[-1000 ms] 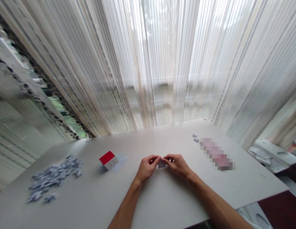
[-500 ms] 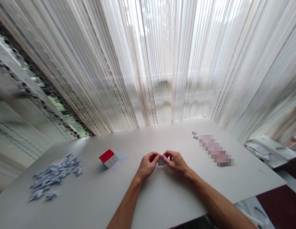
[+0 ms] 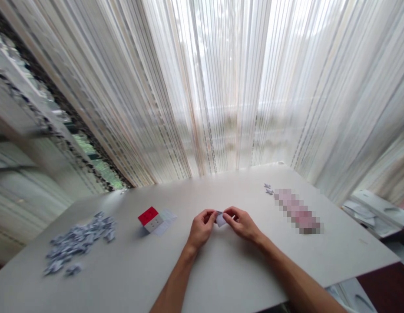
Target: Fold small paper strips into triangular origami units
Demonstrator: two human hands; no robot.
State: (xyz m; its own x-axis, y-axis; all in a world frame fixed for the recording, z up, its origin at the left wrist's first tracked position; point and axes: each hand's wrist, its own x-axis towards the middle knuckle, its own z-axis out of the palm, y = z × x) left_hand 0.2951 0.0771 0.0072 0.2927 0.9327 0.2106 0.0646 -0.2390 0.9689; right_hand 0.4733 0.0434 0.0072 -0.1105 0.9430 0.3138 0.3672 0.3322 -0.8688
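My left hand and my right hand meet over the middle of a white table. Both pinch a small pale grey-blue piece of paper between fingertips and thumbs, just above the tabletop. The paper looks partly folded; most of it is hidden by my fingers. A pile of several small folded grey-blue paper pieces lies at the table's left.
A small red and white box sits on a light paper slip left of my hands. A blurred pink strip and two tiny folded pieces lie at the right. Sheer striped curtains hang behind the table. A shelf with papers stands at far right.
My hands stay together on the paper; the fingers have shifted slightly and the paper now shows a little more between them. The camera has tilted a bit.
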